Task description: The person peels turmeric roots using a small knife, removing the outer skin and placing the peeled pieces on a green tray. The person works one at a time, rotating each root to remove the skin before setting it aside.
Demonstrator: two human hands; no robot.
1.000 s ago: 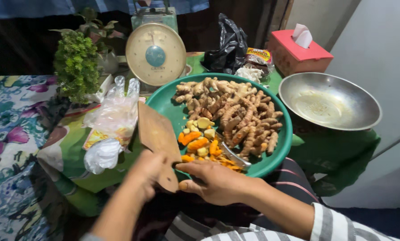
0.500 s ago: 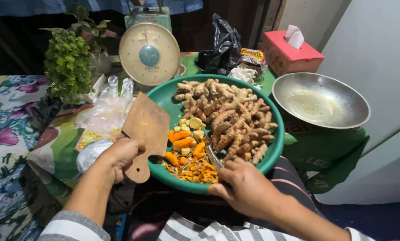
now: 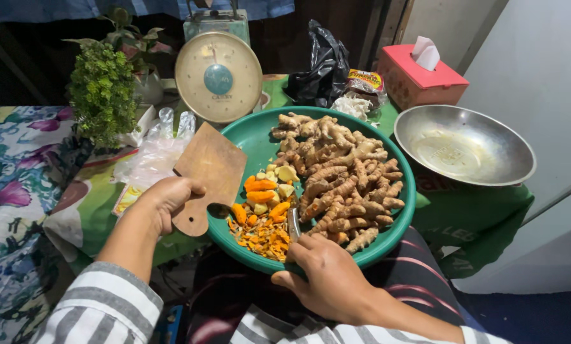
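Both hands are kept apart w/ the green basin (image 3: 247, 137) between them: left hand (image 3: 164, 200) is clamped on the handle of the small wooden cutting board (image 3: 210, 173), right hand (image 3: 327, 274) is closed on a knife (image 3: 293, 224), most of it hidden under the fingers, only a bit of blade seen. Compared w/ a sec ago, the board has been swung from upright to lying tilted over the basin's left rim, beside the orange cut pieces (image 3: 260, 213), so slicing seems set up, judged only. Whole turmeric roots (image 3: 339, 175) are piled on the basin's right side. Beyond: clear plastic bag (image 3: 158, 150) at left, steel bowl (image 3: 460, 146) at right, then a dial scale (image 3: 218, 76), leafy plant (image 3: 101, 92), black bag (image 3: 324, 64), pink tissue box (image 3: 419, 76). Basin's near rim is blocked by the right hand; the bowl's contents can't be made out.
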